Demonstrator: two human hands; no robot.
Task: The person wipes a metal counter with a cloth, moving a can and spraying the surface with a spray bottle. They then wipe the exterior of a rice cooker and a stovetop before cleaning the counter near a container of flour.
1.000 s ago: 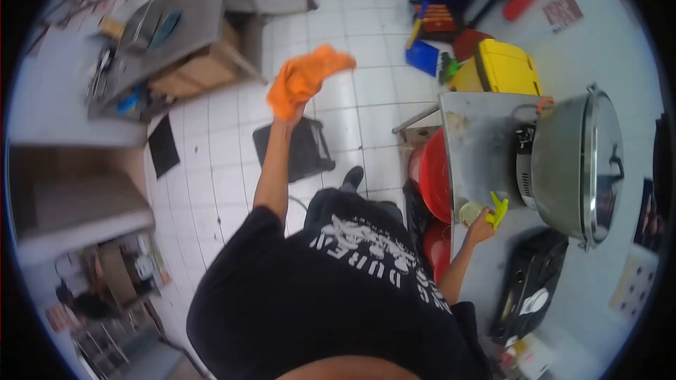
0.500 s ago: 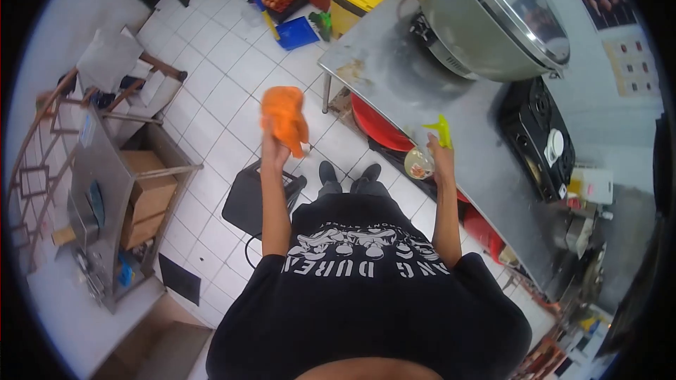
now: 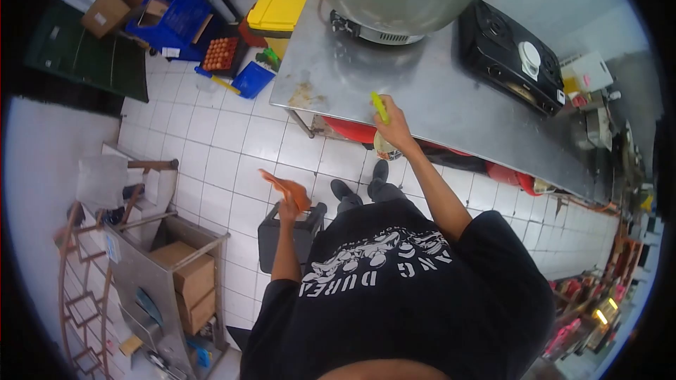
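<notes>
My left hand is closed around an orange cloth, which hangs loosely over the black stool on the floor. In my right hand is a spray bottle with a yellow-green trigger head; the hand hides most of its body. This hand is at the front edge of the steel table. A round pale container shows just below the table edge, close under my right wrist. On the tabletop, a brown stain marks the left corner.
A large rice cooker and a black gas stove stand on the table. To the left are a yellow-lidded bin, a tray of eggs and a blue dustpan. A metal cabinet stands at lower left.
The view has turned toward the table. My right hand has reached forward to the table edge with the spray bottle. My left hand has dropped lower with the cloth, over the stool.
</notes>
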